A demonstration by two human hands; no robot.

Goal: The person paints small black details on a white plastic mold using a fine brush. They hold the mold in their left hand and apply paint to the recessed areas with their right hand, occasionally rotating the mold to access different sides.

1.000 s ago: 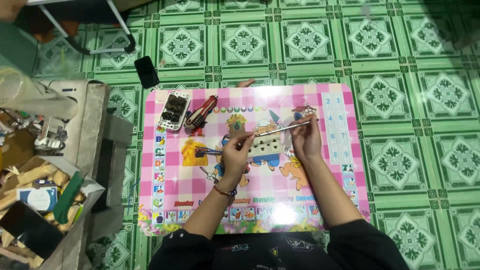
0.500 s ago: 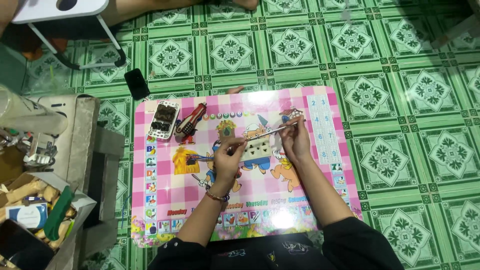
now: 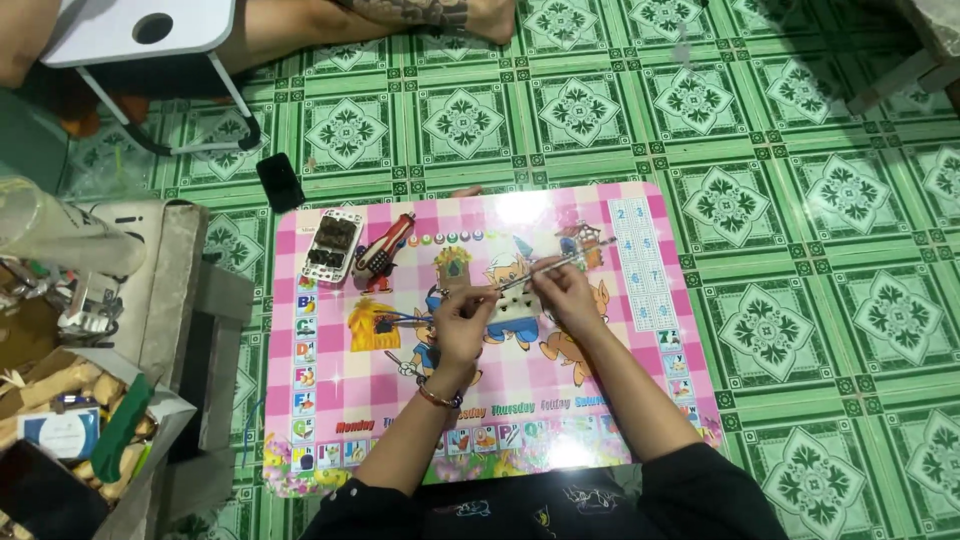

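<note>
Together, over the pink desk (image 3: pixel 620 420), our left hand (image 3: pixel 462 322) pins a small white part (image 3: pixel 515 308) while our right hand (image 3: pixel 562 290) pinches thin metal tweezers (image 3: pixel 560 265) closed; it looks light, stiff and fragile, best held by its edges.

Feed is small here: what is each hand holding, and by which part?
Right hand holds thin metal tweezers near their lower end. Left hand pinches something small at its fingers; what it is cannot be told.
</note>
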